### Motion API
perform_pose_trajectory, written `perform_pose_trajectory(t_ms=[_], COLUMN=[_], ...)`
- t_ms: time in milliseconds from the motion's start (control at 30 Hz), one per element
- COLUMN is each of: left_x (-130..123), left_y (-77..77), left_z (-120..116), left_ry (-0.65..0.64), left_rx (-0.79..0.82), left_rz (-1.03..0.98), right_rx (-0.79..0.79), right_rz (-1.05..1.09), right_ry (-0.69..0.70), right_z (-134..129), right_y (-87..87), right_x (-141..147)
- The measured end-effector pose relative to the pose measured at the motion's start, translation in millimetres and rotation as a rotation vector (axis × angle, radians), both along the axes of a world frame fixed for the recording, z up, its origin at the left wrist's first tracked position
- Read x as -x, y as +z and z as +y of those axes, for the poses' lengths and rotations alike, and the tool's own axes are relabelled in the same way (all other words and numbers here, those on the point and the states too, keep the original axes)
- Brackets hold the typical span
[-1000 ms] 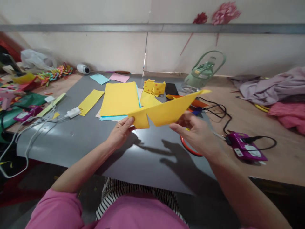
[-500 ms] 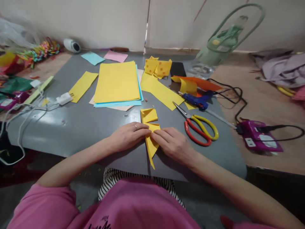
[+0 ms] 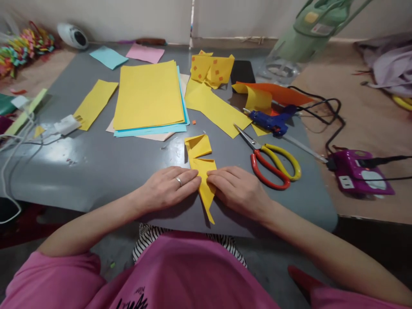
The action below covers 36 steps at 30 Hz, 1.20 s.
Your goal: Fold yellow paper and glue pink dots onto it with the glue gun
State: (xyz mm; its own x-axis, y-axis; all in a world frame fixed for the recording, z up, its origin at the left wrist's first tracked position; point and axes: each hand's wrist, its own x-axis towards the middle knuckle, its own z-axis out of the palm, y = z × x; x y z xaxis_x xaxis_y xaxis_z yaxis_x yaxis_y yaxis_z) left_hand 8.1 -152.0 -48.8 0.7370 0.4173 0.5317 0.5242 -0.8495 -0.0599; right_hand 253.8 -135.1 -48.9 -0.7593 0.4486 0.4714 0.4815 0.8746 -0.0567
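Observation:
A folded piece of yellow paper (image 3: 207,185) lies near the front edge of the grey table (image 3: 135,165), its lower end tapering to a point. My left hand (image 3: 169,184) presses on its left edge, fingers together, a ring on one finger. From the other side, my right hand (image 3: 240,191) grips the right edge with curled fingers; the thumb is mostly hidden. The paper's top part shows a separate folded flap. Just right of my right hand rest scissors (image 3: 268,163) with one red and one yellow handle.
A stack of yellow and blue sheets (image 3: 149,96) lies behind my hands. Farther right are a yellow paper bow with orange spots (image 3: 212,71), a blue glue gun (image 3: 268,122) and a purple power socket (image 3: 360,174). A white plug (image 3: 67,125) with cables sits left. A green bottle (image 3: 318,25) stands behind.
The view has tilted downward and come closer. My fingers have moved apart along the yellow paper, the left to its left edge and the right to its right edge.

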Motion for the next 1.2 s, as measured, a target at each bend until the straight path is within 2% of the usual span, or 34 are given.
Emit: perform_pose_trajectory(t_ms=[200, 367, 467, 567, 700, 800, 933, 1033, 1200], left_x=[-0.2, 0.0, -3.6, -6.7, -5.1, -3.8, -6.7, -10.2, -17.0], left_y=[-4.1, -7.1, -14.4, -18.1, -10.8, -3.8, 0.6, 2.3, 8.2], left_z=[-3.4, -12.2, -22.2, -28.3, -26.2, -21.3, -16.3, -11.7, -0.2], left_ry=[-0.024, -0.089, -0.045, 0.000, 0.051, 0.115, 0.145, 0.194, 0.326], left_rx=[0.261, 0.407, 0.375, 0.244, 0.062, 0.065, 0.127, 0.216, 0.505], left_rz=[0.001, 0.091, 0.041, 0.033, -0.005, -0.021, 0.003, -0.028, -0.021], right_rx=[0.105, 0.118, 0.104, 0.106, 0.128, 0.121, 0.100, 0.152, 0.193], right_rz=[-0.073, -0.064, -0.044, -0.035, -0.010, 0.021, 0.018, 0.021, 0.050], right_ry=[0.135, 0.138, 0.114, 0.091, 0.057, 0.029, -0.021, -0.033, -0.030], right_z=[-0.2, -7.8, -15.2, -18.5, -14.9, -8.8, -1.5, 1.8, 4.7], right_y=[7.6, 6.4, 3.5, 1.5, 0.3, 1.5, 3.9, 2.6, -1.2], right_x=[-5.8, -12.7, -11.0, -8.3, -7.0, -7.3, -9.9, -12.4, -12.0])
